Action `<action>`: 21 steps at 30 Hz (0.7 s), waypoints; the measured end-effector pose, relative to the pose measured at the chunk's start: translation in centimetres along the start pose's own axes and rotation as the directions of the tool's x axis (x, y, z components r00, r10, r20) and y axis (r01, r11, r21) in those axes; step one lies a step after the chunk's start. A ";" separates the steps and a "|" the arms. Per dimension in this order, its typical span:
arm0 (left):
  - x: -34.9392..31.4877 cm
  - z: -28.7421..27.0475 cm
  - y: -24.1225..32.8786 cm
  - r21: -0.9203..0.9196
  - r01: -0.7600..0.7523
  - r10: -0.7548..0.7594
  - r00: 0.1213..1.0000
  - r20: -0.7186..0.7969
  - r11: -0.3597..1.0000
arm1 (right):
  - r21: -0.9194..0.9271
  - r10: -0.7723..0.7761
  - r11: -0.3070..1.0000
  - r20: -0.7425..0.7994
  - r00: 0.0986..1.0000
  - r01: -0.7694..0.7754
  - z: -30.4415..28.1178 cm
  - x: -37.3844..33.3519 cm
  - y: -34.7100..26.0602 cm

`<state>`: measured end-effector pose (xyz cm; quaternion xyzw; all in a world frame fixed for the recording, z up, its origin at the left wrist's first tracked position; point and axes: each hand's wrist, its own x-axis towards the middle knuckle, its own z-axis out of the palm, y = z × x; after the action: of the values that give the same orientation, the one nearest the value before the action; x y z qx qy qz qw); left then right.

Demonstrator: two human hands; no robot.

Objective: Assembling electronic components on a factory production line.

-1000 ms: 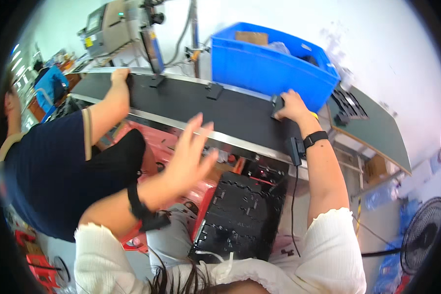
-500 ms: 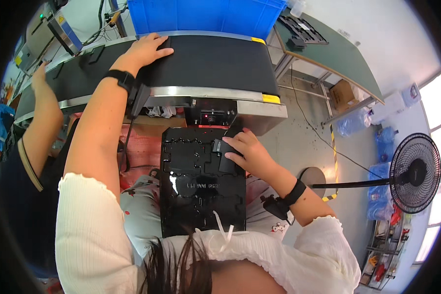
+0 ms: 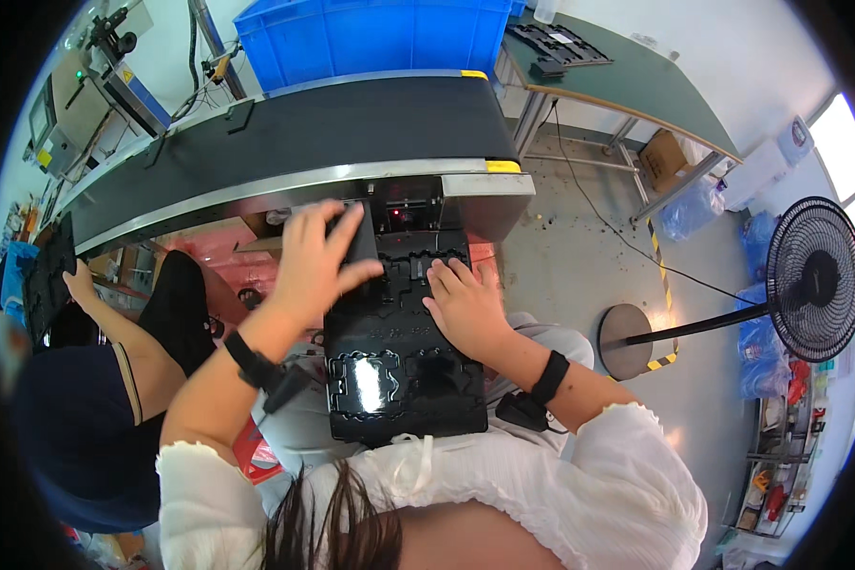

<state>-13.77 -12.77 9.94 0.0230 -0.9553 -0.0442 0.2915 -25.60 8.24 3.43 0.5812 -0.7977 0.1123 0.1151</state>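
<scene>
A black moulded tray (image 3: 404,432) with shaped pockets lies across my lap, in front of the conveyor. Over its far left corner is my left hand (image 3: 312,266), slightly blurred, with a flat black rectangular piece (image 3: 359,237) between thumb and fingers. Part of that piece is hidden behind the fingers. My right hand (image 3: 467,302) rests on the tray's right side, fingers stretched out over the pockets. Its fingertips are beside a small black part (image 3: 422,267) seated there. Nothing shows in its grasp.
Beyond the tray runs a conveyor belt (image 3: 351,119) carrying thin dark pieces (image 3: 241,117), with a blue crate (image 3: 370,43) behind. At left, a co-worker's hand (image 3: 81,283) holds a black tray (image 3: 52,275). A green table (image 3: 627,95) and a standing fan (image 3: 812,275) are at right.
My left hand has come from the belt back to the tray with a black piece. My right hand has let go of its black part and flattened on the tray. The co-worker's arm has dropped.
</scene>
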 end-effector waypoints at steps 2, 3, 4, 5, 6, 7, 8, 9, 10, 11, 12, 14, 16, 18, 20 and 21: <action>-2.8 0.9 1.5 -0.002 0.048 -0.048 0.996 0.071 0.999 | -0.022 0.012 1.000 -0.024 1.000 -0.012 0.1 0.8 -0.6; -3.8 1.5 1.7 -0.009 0.084 -0.082 0.989 0.125 0.996 | -0.046 0.022 0.999 -0.042 0.999 -0.024 0.0 1.0 -0.8; -4.4 1.7 2.1 -0.003 0.095 -0.093 0.980 0.179 0.996 | -0.051 0.014 0.999 -0.046 0.999 -0.017 -0.3 1.1 -0.9; -5.2 2.6 2.1 -0.013 0.069 -0.065 0.976 0.207 0.998 | -0.079 -0.001 0.997 -0.023 1.000 0.000 -0.6 1.0 -1.1; -5.8 3.1 2.3 -0.023 0.046 -0.040 0.972 0.234 0.999 | -0.106 -0.019 0.994 0.002 1.000 0.019 -1.2 1.3 -1.4; -6.5 3.7 2.7 -0.050 0.106 -0.091 0.966 0.242 0.993 | -0.110 -0.028 0.993 0.004 1.000 0.028 -1.9 1.6 -1.3; -6.8 4.1 2.6 -0.052 0.114 -0.099 0.967 0.237 0.992 | 0.021 -0.032 0.999 0.219 0.975 0.028 -3.1 2.0 -0.7; -6.7 4.1 2.8 -0.061 0.126 -0.109 0.967 0.229 0.990 | 0.145 -0.053 0.989 0.423 0.905 -0.010 -4.6 2.4 -0.2; -6.7 4.0 2.8 -0.065 0.141 -0.123 0.967 0.221 0.988 | 0.142 -0.056 0.990 0.425 0.904 -0.006 -6.3 3.3 0.7; -6.8 3.9 2.8 -0.065 0.144 -0.127 0.968 0.215 0.987 | 0.387 -0.164 0.919 0.559 0.813 -0.081 -8.2 4.6 1.8; -7.0 3.9 2.9 -0.088 0.177 -0.156 0.967 0.202 0.980 | 0.585 -0.302 0.787 0.641 0.706 -0.195 -9.4 6.1 2.9; -7.3 4.1 2.9 -0.107 0.208 -0.187 0.966 0.178 0.972 | 0.712 -0.375 0.700 0.443 0.814 -0.065 -10.4 9.3 4.0; -7.4 4.2 3.0 -0.164 0.247 -0.223 0.963 0.150 0.955 | 0.683 -0.347 0.720 0.204 0.916 0.120 -10.3 13.3 4.4; -7.2 4.0 3.0 -0.164 0.244 -0.220 0.964 0.149 0.956 | 0.659 -0.260 0.737 0.071 0.963 0.150 -9.1 18.6 4.8; -7.2 4.0 2.9 -0.175 0.232 -0.208 0.968 0.141 0.957 | 0.599 -0.144 0.793 0.010 0.989 0.109 -7.2 24.1 5.4; -7.2 3.7 2.9 -0.156 0.225 -0.202 0.968 0.149 0.962 | 0.506 -0.093 0.860 0.037 0.995 0.061 -6.5 27.1 5.5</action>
<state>-9.94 -9.13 3.14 0.0980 -0.9569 -0.1591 0.2225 -38.62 -12.53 17.85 0.6255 -0.7200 0.2943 -0.0604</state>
